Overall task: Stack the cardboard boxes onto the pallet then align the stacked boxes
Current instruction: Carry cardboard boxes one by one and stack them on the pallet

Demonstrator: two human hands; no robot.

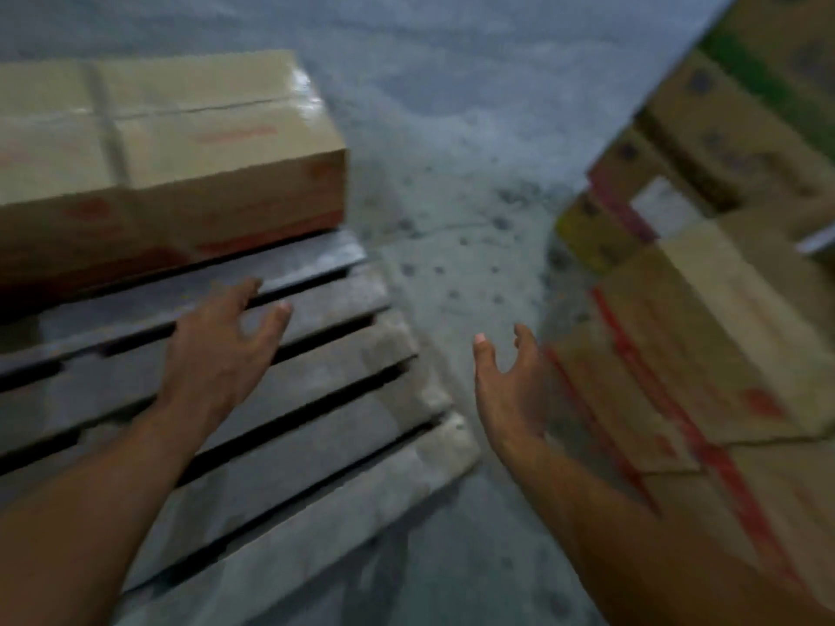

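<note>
In the head view, blurred throughout, one cardboard box (pixel 171 142) already sits on the far part of the wooden pallet (pixel 325 381), whose nearer slats lie bare. To the right, across a strip of concrete floor (pixel 452 173), a pile of cardboard boxes (pixel 677 336) with red markings waits unstacked. The stacking therefore looks barely begun, and the aligning is not yet in reach.

The person's left hand (pixel 221 350) hovers over the pallet slats, just short of the placed box, fingers spread and holding nothing. The right hand (pixel 506 381) hangs over the floor, close beside the pile's nearest box, palm turned inward, fingers loosely splayed and empty. Whether it touches that box cannot be told.
</note>
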